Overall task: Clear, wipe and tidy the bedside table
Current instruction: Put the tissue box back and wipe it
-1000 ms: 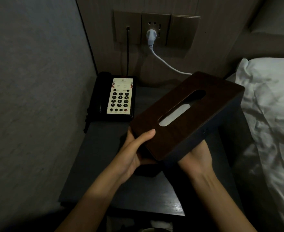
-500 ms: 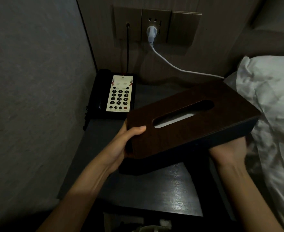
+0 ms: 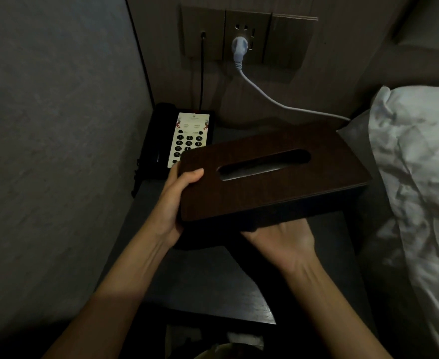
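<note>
At frame centre the dark wooden tissue box (image 3: 272,174) is held above the bedside table (image 3: 213,288), likely to free the top for wiping. The left hand (image 3: 175,200) grips its near-left corner, thumb on the lid; the right hand (image 3: 280,237) supports it from beneath, its fingers hidden under the box.

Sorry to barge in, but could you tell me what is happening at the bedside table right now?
A person is holding a dark wooden tissue box above the bedside table with both hands. The left hand grips its left end, thumb on the lid; the right hand supports it from underneath. A telephone sits at the table's back left corner, and a white cable runs from the wall socket towards the bed.
</note>
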Motion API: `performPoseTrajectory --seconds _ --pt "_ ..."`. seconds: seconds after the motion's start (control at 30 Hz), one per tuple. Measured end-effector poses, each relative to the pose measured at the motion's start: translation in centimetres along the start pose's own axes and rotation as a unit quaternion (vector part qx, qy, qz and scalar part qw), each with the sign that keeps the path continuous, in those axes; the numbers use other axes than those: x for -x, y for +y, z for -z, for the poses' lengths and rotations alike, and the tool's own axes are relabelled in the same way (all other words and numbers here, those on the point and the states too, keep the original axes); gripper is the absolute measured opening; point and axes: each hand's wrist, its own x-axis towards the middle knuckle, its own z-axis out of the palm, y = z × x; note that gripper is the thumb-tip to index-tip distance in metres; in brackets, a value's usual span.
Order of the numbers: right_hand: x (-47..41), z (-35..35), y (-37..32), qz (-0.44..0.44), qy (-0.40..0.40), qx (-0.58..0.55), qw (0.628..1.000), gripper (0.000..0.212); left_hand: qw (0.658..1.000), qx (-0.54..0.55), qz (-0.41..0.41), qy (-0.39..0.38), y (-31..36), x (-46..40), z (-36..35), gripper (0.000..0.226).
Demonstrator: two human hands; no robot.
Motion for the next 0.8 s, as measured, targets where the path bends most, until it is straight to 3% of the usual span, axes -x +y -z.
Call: performPoseTrajectory --seconds 0.07,0.3,0.63,0.7,0.8 --pt "-0.6 0.0 -0.1 -0.031 -0.037 -0.051 0.998 0.055 1.000 0.002 -0.023 0.014 0.3 -0.1 0.3 0.051" --pt "-0.8 0.1 -0.5 -0.035 -0.056 -0.105 0.992 0.078 0.993 -0.019 -0.080 0.081 1.1 -0.8 2.1 0.045" --pt "-0.2 2.3 -5.5 0.134 -0.075 -0.098 0.983 0.071 0.996 -0.004 -0.068 0.060 1.8 -1.0 3.7 0.045" --pt "-0.1 2.6 -6.4 0.176 -0.073 -0.045 0.981 0.068 0.997 -0.005 -0.061 0.054 1.8 -1.0 3.6 0.045" --pt "0.1 2.5 -6.4 0.234 0.011 0.243 0.941 0.070 0.998 -0.008 -0.054 0.044 1.9 -1.1 3.6 0.041"
